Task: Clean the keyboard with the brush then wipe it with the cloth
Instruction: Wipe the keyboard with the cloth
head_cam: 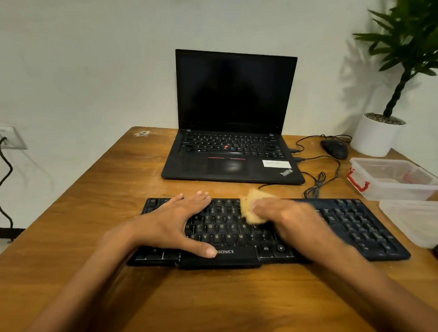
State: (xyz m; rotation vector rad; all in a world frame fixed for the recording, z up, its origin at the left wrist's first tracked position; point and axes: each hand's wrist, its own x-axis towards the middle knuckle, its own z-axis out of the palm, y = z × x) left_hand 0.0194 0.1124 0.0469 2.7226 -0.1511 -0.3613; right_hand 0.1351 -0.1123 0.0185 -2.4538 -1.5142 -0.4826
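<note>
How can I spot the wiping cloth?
Find the open black laptop on the brown wooden desk. In front lies a black keyboard; on its middle keys, under the right hand, is the pale yellow cloth. It alone is pale among dark keys.

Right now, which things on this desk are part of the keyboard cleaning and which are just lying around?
In use: keyboard, cloth held by the right hand, left hand pressing the keyboard.
Lying about: laptop, mouse, potted plant, plastic container, translucent lid.
</note>
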